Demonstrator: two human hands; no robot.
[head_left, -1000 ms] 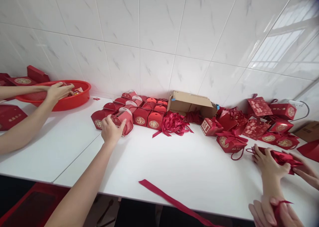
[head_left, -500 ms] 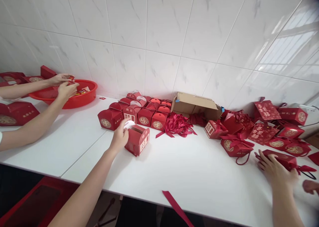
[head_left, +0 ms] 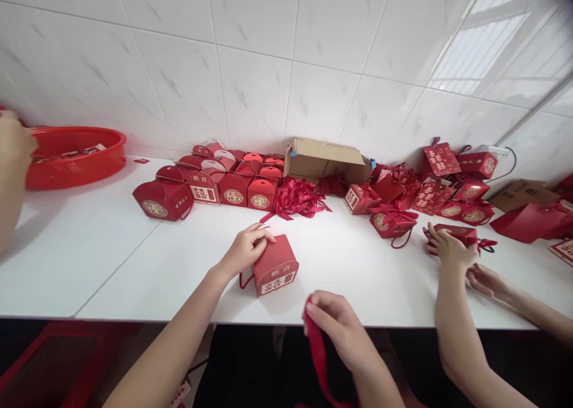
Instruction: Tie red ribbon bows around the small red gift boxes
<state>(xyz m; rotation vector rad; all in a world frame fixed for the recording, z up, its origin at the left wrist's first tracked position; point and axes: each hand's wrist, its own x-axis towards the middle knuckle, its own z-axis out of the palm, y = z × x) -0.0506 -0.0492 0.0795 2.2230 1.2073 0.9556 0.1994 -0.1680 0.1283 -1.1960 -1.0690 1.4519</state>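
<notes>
A red paper gift box (head_left: pixel 274 258) with white double-happiness print stands near the table's front edge, its top folded over and a dark red cord loop at its left. My left hand (head_left: pixel 245 249) is closed on the box's upper left edge. Just right of the box and lower, my right hand (head_left: pixel 333 327) pinches a red satin ribbon (head_left: pixel 319 360) between thumb and fingers. The ribbon hangs down past the table edge, apart from the box. Behind the box lies a bundle of red ribbons (head_left: pixel 299 198).
Several red gift boxes (head_left: pixel 234 191) stand in rows by the wall. A cardboard box (head_left: pixel 324 155) lies on its side. Ribboned boxes (head_left: pixel 394 220) are piled right, where a co-worker's hands (head_left: pixel 447 249) handle another. A red basin (head_left: pixel 76 172) and another person's hand (head_left: pixel 15 151) are left.
The gift box's top, open before, is now folded over, and its printed end faces me. My right hand has come into view with the ribbon. The view has shifted right.
</notes>
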